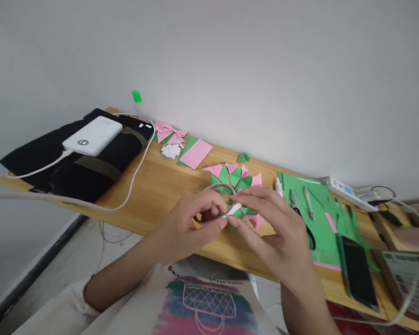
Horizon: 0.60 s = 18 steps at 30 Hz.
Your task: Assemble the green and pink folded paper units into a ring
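Above the table's middle, my left hand [195, 223] is closed round a roll of tape [218, 186], whose curved rim shows over the fingers. A short white strip [233, 209] sticks out between the two hands. My right hand [275, 223] pinches the strip's far end between thumb and fingers. Behind and below the hands lies a folded paper flower [235, 176] with green inner petals and pink tips; its centre and near side are partly hidden.
Pink and green sheets [195, 153], a dish of white pieces [171, 150] and a pink folded piece [169, 132] lie back left. A power bank [92, 135] rests on black cloth [70, 163]. Right are green paper [321, 232], scissors [295, 200] and a phone [356, 272].
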Each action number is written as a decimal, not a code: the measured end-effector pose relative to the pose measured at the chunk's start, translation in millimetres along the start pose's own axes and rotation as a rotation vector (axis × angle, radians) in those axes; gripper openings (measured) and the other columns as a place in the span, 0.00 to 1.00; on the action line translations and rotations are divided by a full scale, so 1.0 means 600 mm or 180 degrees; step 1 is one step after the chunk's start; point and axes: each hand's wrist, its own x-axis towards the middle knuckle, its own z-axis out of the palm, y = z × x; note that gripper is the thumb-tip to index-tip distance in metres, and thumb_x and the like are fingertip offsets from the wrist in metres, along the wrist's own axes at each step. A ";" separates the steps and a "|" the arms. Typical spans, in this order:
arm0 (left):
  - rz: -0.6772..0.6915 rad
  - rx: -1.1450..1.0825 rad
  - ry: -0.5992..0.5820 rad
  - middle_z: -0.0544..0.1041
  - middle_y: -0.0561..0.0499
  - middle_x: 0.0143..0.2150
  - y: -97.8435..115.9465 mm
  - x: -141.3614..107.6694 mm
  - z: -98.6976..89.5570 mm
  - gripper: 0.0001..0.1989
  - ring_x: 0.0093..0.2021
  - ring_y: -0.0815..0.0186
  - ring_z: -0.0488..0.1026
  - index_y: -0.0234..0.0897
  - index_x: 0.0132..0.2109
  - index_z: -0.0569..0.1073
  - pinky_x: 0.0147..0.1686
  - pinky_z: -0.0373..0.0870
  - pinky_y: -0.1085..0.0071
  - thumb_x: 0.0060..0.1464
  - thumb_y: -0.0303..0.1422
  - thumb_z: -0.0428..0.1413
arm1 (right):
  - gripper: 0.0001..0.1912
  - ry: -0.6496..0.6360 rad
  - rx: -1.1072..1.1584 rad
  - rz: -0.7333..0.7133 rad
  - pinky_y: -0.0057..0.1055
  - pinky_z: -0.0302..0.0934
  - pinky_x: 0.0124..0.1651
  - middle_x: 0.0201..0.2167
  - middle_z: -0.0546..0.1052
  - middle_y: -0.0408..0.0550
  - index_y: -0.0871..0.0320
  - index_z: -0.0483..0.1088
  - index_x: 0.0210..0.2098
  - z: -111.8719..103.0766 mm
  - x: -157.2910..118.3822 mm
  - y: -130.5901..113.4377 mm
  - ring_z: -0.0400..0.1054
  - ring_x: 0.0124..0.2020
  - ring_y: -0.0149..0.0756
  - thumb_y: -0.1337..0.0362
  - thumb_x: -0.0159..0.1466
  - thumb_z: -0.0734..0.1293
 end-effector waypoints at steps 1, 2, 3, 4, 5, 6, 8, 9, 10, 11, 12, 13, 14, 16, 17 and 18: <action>-0.0042 -0.0010 -0.0003 0.62 0.58 0.25 0.001 0.001 0.000 0.04 0.26 0.74 0.59 0.38 0.33 0.66 0.24 0.55 0.76 0.58 0.29 0.52 | 0.12 -0.0023 -0.0012 -0.0034 0.30 0.67 0.46 0.42 0.75 0.48 0.56 0.71 0.46 -0.004 0.002 0.000 0.71 0.45 0.33 0.69 0.61 0.69; -0.0095 -0.0043 -0.0018 0.61 0.58 0.25 0.003 0.001 0.000 0.04 0.26 0.73 0.58 0.38 0.34 0.66 0.24 0.55 0.76 0.59 0.30 0.52 | 0.11 -0.0053 -0.0008 -0.0048 0.29 0.68 0.46 0.41 0.76 0.47 0.55 0.71 0.44 -0.007 0.005 -0.002 0.71 0.45 0.33 0.70 0.61 0.69; -0.0148 -0.0089 -0.0032 0.60 0.58 0.26 0.003 0.001 0.001 0.05 0.26 0.73 0.58 0.38 0.34 0.66 0.24 0.55 0.75 0.59 0.30 0.51 | 0.10 -0.0081 0.0008 -0.0052 0.29 0.68 0.46 0.41 0.77 0.46 0.55 0.72 0.43 -0.010 0.007 -0.003 0.72 0.44 0.32 0.70 0.61 0.69; -0.0187 -0.0133 -0.0040 0.60 0.58 0.26 0.003 0.001 0.002 0.05 0.26 0.73 0.58 0.38 0.34 0.65 0.25 0.55 0.75 0.60 0.31 0.51 | 0.09 -0.0097 0.0030 -0.0040 0.29 0.68 0.46 0.40 0.77 0.45 0.55 0.72 0.42 -0.011 0.008 -0.005 0.72 0.44 0.32 0.70 0.62 0.69; -0.0210 -0.0168 -0.0040 0.60 0.58 0.26 0.003 0.001 0.003 0.05 0.26 0.73 0.58 0.38 0.34 0.65 0.25 0.55 0.75 0.60 0.31 0.50 | 0.08 -0.0096 0.0055 -0.0021 0.28 0.69 0.45 0.39 0.78 0.44 0.54 0.72 0.40 -0.012 0.010 -0.006 0.73 0.43 0.32 0.71 0.62 0.69; -0.0220 -0.0192 -0.0035 0.60 0.58 0.26 0.003 0.002 0.004 0.05 0.27 0.73 0.58 0.38 0.35 0.65 0.25 0.55 0.75 0.60 0.32 0.50 | 0.07 -0.0073 0.0074 -0.0003 0.28 0.69 0.44 0.38 0.78 0.44 0.54 0.72 0.39 -0.013 0.011 -0.007 0.73 0.42 0.32 0.71 0.62 0.69; -0.0256 -0.0220 -0.0026 0.60 0.58 0.26 0.002 0.004 0.007 0.05 0.27 0.72 0.59 0.38 0.35 0.65 0.26 0.55 0.75 0.60 0.32 0.50 | 0.06 -0.0013 0.0088 0.0053 0.28 0.70 0.43 0.37 0.78 0.44 0.54 0.73 0.36 -0.011 0.014 -0.008 0.74 0.41 0.32 0.72 0.61 0.68; -0.0289 -0.0238 -0.0012 0.61 0.58 0.26 0.002 0.006 0.008 0.06 0.27 0.72 0.59 0.38 0.34 0.65 0.26 0.55 0.75 0.60 0.33 0.50 | 0.06 0.0013 0.0093 0.0074 0.29 0.70 0.42 0.37 0.78 0.44 0.54 0.73 0.36 -0.009 0.015 -0.007 0.74 0.41 0.33 0.72 0.61 0.68; -0.0335 -0.0250 -0.0003 0.61 0.58 0.25 0.002 0.008 0.008 0.07 0.27 0.72 0.58 0.37 0.34 0.65 0.25 0.55 0.75 0.60 0.33 0.50 | 0.06 0.0028 0.0095 0.0094 0.29 0.70 0.42 0.37 0.78 0.44 0.54 0.73 0.35 -0.008 0.016 -0.006 0.74 0.41 0.33 0.72 0.61 0.68; -0.0380 -0.0254 0.0010 0.61 0.58 0.25 0.002 0.010 0.008 0.08 0.26 0.72 0.58 0.37 0.33 0.65 0.25 0.55 0.75 0.61 0.35 0.50 | 0.06 0.0029 0.0095 0.0104 0.30 0.70 0.42 0.37 0.78 0.44 0.54 0.73 0.35 -0.006 0.016 -0.005 0.74 0.40 0.33 0.72 0.61 0.68; -0.0412 -0.0251 0.0018 0.61 0.58 0.25 0.002 0.012 0.008 0.10 0.25 0.73 0.57 0.36 0.32 0.65 0.24 0.54 0.75 0.61 0.35 0.49 | 0.06 0.0027 0.0096 0.0112 0.30 0.70 0.41 0.37 0.78 0.43 0.54 0.73 0.36 -0.005 0.017 -0.005 0.74 0.40 0.33 0.72 0.61 0.68; -0.0424 -0.0235 0.0021 0.61 0.58 0.24 0.003 0.013 0.007 0.12 0.25 0.73 0.56 0.36 0.31 0.65 0.24 0.54 0.75 0.62 0.36 0.48 | 0.07 0.0022 0.0102 0.0107 0.29 0.70 0.41 0.37 0.78 0.43 0.54 0.73 0.36 -0.003 0.018 -0.004 0.74 0.39 0.33 0.72 0.61 0.68; -0.0405 -0.0212 0.0021 0.60 0.58 0.24 0.003 0.014 0.007 0.13 0.24 0.73 0.55 0.36 0.30 0.65 0.23 0.53 0.75 0.62 0.36 0.47 | 0.07 0.0024 0.0112 0.0100 0.29 0.70 0.41 0.36 0.78 0.43 0.54 0.73 0.36 -0.003 0.019 -0.004 0.74 0.39 0.32 0.72 0.61 0.68; -0.0315 -0.0155 0.0023 0.59 0.58 0.24 0.004 0.015 0.006 0.14 0.24 0.73 0.55 0.35 0.29 0.65 0.23 0.53 0.75 0.63 0.35 0.46 | 0.07 0.0039 0.0151 0.0117 0.29 0.70 0.41 0.36 0.78 0.43 0.55 0.72 0.36 -0.001 0.019 -0.005 0.74 0.38 0.32 0.72 0.61 0.68; -0.0262 -0.0120 0.0033 0.59 0.58 0.24 0.004 0.015 0.005 0.14 0.24 0.73 0.55 0.35 0.29 0.65 0.23 0.53 0.75 0.63 0.35 0.46 | 0.06 0.0046 0.0169 0.0131 0.28 0.70 0.41 0.36 0.78 0.43 0.55 0.71 0.36 -0.001 0.019 -0.006 0.74 0.38 0.32 0.72 0.61 0.68; -0.0213 -0.0065 0.0053 0.59 0.57 0.24 0.004 0.014 0.005 0.14 0.25 0.73 0.56 0.35 0.29 0.65 0.24 0.54 0.75 0.63 0.34 0.46 | 0.06 0.0042 0.0183 0.0149 0.28 0.69 0.40 0.35 0.78 0.43 0.55 0.71 0.37 0.000 0.018 -0.007 0.74 0.37 0.31 0.72 0.61 0.69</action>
